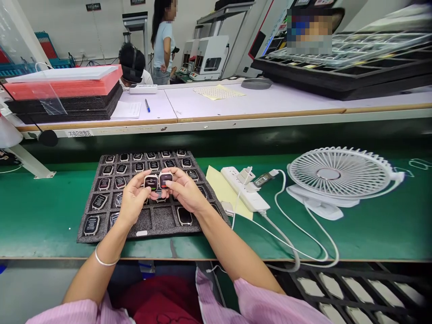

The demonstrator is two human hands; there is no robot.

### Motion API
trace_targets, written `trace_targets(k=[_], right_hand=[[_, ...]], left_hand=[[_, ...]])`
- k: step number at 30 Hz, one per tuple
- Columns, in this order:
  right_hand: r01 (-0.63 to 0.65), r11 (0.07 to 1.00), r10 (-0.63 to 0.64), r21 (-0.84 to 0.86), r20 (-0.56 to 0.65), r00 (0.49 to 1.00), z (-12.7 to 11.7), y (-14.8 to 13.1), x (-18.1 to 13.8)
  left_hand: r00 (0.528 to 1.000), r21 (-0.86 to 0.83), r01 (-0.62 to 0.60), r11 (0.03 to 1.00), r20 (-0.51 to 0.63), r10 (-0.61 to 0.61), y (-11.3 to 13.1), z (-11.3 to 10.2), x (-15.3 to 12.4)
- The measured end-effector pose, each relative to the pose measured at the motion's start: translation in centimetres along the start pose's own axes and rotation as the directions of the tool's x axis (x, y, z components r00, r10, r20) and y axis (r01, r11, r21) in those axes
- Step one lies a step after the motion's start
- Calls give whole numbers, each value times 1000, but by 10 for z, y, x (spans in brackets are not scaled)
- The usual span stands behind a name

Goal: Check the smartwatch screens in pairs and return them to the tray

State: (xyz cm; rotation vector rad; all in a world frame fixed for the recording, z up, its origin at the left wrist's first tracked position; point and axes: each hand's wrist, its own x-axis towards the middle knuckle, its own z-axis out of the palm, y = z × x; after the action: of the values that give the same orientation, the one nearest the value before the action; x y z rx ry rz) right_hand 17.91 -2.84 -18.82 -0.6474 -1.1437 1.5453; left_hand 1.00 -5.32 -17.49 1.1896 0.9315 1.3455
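Observation:
My left hand (pixel 135 194) grips a smartwatch case (pixel 150 182) without a strap, its lit screen facing me with a green bar near the bottom. Beside it, my right hand (pixel 185 189) grips a second smartwatch case (pixel 165 179), whose dark screen shows a red bar under my thumb. Both are held side by side above a grey foam tray (pixel 141 228). Several more watch cases sit in the tray's compartments, many with text on their screens, such as one watch case (pixel 91 225) at the front left. My hands and forearms hide part of the tray.
A white power strip (pixel 245 191) with plugs and cables lies right of the tray on yellow paper (pixel 216 180). Farther right is a white fan (pixel 337 175). A raised shelf (pixel 202 108) at the back carries foam stacks, a pen (pixel 147 105) and trays. People are beyond it.

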Motion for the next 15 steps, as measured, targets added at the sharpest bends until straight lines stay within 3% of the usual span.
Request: trace_targets(k=[11,15], right_hand=[[27,1000,-27,-11,15,1000,-2,1,-1],[-20,1000,20,5,-10,1000,1,0,-2]], left_hand=[[1000,-2,15,1000,9,-15,-1,0,1],[1000,-13,20,1000,-4,-21,0,0,-1]])
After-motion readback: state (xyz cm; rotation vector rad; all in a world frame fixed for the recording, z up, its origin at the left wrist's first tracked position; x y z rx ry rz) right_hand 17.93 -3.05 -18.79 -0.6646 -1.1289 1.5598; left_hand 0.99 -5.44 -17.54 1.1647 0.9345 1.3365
